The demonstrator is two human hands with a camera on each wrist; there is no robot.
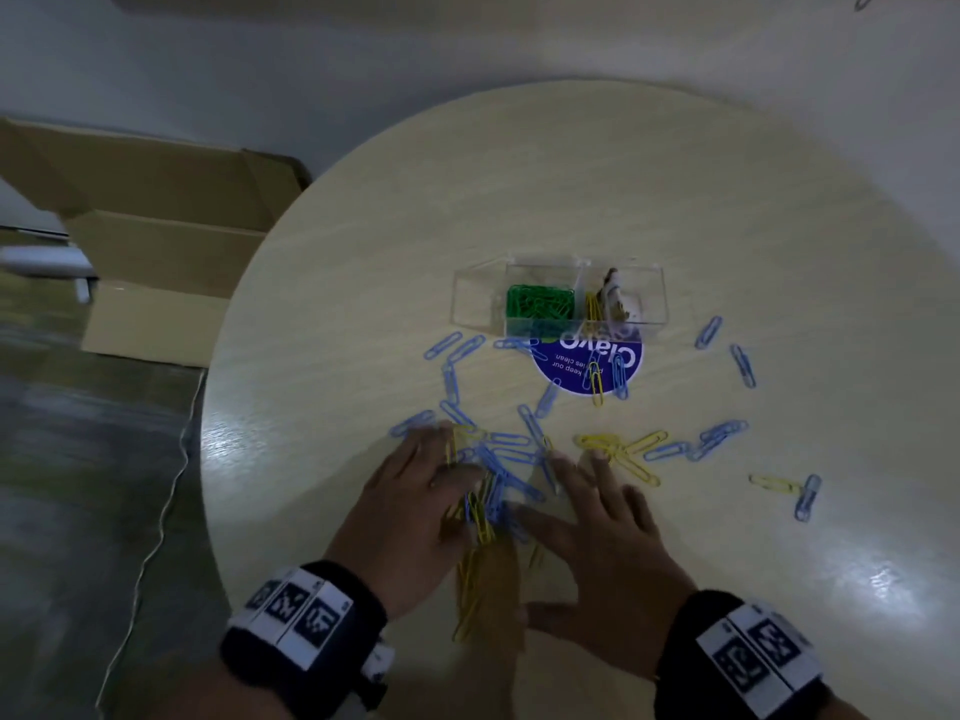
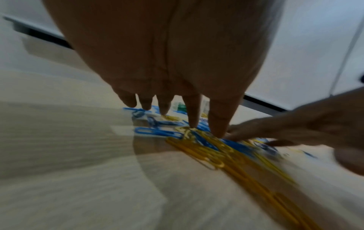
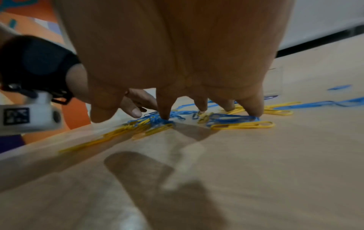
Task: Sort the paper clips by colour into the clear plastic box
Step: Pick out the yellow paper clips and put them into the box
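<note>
Blue paper clips [image 1: 511, 462] and yellow paper clips [image 1: 475, 574] lie mixed on the round table [image 1: 675, 200]. Both hands rest flat on this pile with straight, spread fingers. My left hand [image 1: 415, 491] presses its left side, fingertips [image 2: 194, 123] on the clips. My right hand [image 1: 587, 511] covers its right side, fingertips [image 3: 164, 116] touching blue clips [image 3: 228, 118]. A row of yellow clips [image 2: 246, 174] runs toward me between the hands. The clear plastic box [image 1: 558, 296] stands farther back, holding green clips [image 1: 540, 302] in one compartment and a few yellow ones [image 1: 592, 304] beside them.
A round blue sticker [image 1: 587, 363] lies in front of the box, with clips on it. More blue clips [image 1: 743, 363] and yellow clips [image 1: 774, 482] are scattered to the right. An open cardboard box [image 1: 156, 241] sits on the floor left of the table.
</note>
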